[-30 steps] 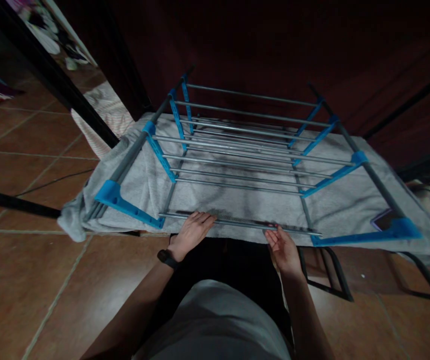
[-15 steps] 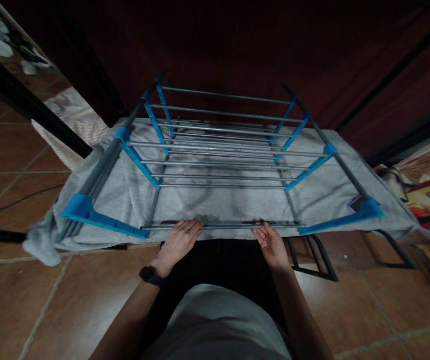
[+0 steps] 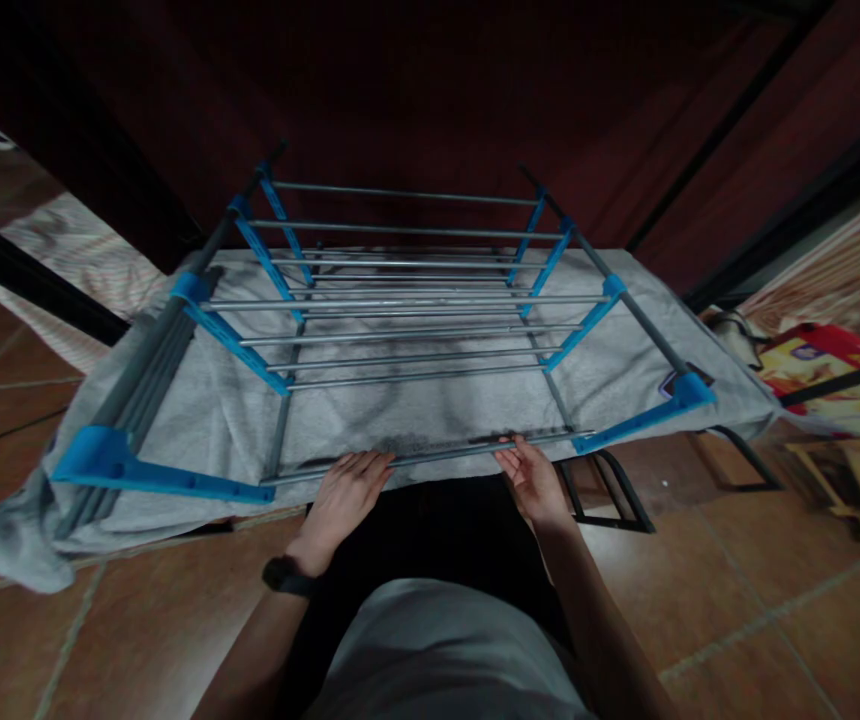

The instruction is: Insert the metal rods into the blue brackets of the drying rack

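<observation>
A rack of grey metal tubes with blue plastic side pieces [image 3: 231, 345] lies on a grey cloth [image 3: 400, 410] in front of me. Its nearest crosswise metal rod [image 3: 445, 455] runs between the two front blue brackets. My left hand [image 3: 347, 495], with a dark band on the wrist, is closed over this rod left of the middle, knuckles up. Farther right, my right hand [image 3: 531, 480] pinches the same rod between thumb and fingers, palm turned partly up. The rod's right end lies at the right front bracket [image 3: 640, 415]; whether it is seated there I cannot tell.
Several grey tubes [image 3: 146, 400] lie side by side along the rack's left side. Dark red panels [image 3: 415, 120] rise behind the cloth. A red and yellow package [image 3: 824, 375] is at the right, above a wooden frame [image 3: 850, 480]. Brown tiles [image 3: 167, 620] cover the floor.
The view has turned, so the rack appears farther left and slightly slanted. Both hands stay on the near rod, with the right hand's grip shifted slightly.
</observation>
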The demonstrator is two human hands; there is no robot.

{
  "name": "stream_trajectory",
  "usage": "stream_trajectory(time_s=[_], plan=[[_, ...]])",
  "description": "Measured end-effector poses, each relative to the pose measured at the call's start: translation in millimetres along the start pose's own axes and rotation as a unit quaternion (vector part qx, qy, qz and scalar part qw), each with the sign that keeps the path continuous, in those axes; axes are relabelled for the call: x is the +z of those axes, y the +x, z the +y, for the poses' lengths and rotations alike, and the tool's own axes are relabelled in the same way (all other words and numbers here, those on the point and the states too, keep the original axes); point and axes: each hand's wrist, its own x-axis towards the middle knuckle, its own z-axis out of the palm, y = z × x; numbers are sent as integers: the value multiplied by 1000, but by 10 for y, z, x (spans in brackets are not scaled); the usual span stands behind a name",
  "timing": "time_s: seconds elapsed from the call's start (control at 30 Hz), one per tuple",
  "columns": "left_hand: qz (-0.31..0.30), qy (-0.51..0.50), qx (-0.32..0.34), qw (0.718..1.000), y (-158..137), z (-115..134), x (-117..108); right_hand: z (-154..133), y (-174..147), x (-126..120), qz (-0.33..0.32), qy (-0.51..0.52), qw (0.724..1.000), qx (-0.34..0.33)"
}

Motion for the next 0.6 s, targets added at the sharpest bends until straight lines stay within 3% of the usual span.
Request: stream_trajectory(time_s=[0.4, 0.6], plan=[[-35, -27, -28, 999, -139, 3, 193, -25, 0, -16, 0, -2, 1000, 1], [-50, -36, -42, 997, -275, -19, 187, -53, -1, 3, -5, -13, 1000, -5]])
